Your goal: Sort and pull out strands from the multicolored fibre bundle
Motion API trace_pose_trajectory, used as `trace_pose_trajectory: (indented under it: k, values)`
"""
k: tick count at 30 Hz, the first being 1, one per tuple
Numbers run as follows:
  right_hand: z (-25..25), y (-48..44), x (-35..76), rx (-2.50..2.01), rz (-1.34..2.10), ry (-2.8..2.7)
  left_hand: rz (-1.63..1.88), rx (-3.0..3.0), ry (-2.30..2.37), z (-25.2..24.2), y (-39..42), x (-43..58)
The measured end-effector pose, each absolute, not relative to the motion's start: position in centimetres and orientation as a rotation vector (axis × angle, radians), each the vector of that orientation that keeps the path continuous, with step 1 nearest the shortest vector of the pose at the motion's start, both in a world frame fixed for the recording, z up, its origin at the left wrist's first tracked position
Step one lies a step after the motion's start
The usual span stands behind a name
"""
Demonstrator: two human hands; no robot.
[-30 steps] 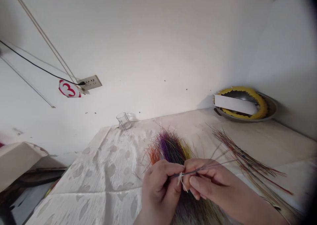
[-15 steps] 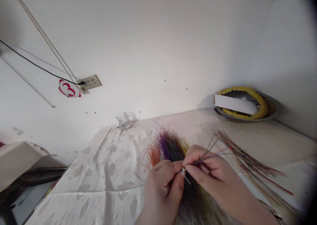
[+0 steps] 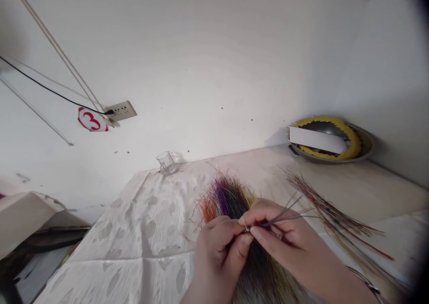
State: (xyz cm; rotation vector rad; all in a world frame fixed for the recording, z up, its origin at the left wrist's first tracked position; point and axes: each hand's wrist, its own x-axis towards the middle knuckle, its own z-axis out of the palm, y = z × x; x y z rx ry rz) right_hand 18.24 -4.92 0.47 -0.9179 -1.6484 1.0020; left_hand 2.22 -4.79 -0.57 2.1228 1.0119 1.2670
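Note:
My left hand [image 3: 219, 250] and my right hand [image 3: 279, 241] meet over the table, both pinched closed on a small bunch of thin coloured strands [image 3: 284, 212] that fan out to the right past my right fingers. A pale thread or tie [image 3: 246, 228] shows where the fingertips touch. Beneath and behind my hands lies a thick pile of orange, purple, yellow and dark strands [image 3: 228, 197].
A white patterned cloth [image 3: 140, 232] covers the table. More red and dark strands [image 3: 335, 219] lie to the right. A small clear glass cup [image 3: 166, 162] stands by the wall. A metal dish with a yellow ring and white card [image 3: 330, 139] sits back right. A wall socket [image 3: 121, 111] is on the left.
My hands have drawn closer together and lifted slightly. The bunch in my right hand has tilted from level to pointing up and right, and the dangling pale thread is pulled in tight.

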Motion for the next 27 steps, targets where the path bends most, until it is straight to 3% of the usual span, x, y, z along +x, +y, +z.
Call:
trace_pose_trajectory:
  k: [16, 27]
  values:
    - [0.0, -4.6, 18.7, -0.598, 0.723, -1.840, 1.053, 1.152, 0.815, -1.2, -5.3, 2.6]
    - [-0.6, -4.5, 18.9, -0.838, 1.158, -1.537, 1.436, 1.700, 1.141, -0.9, -5.3, 2.6]
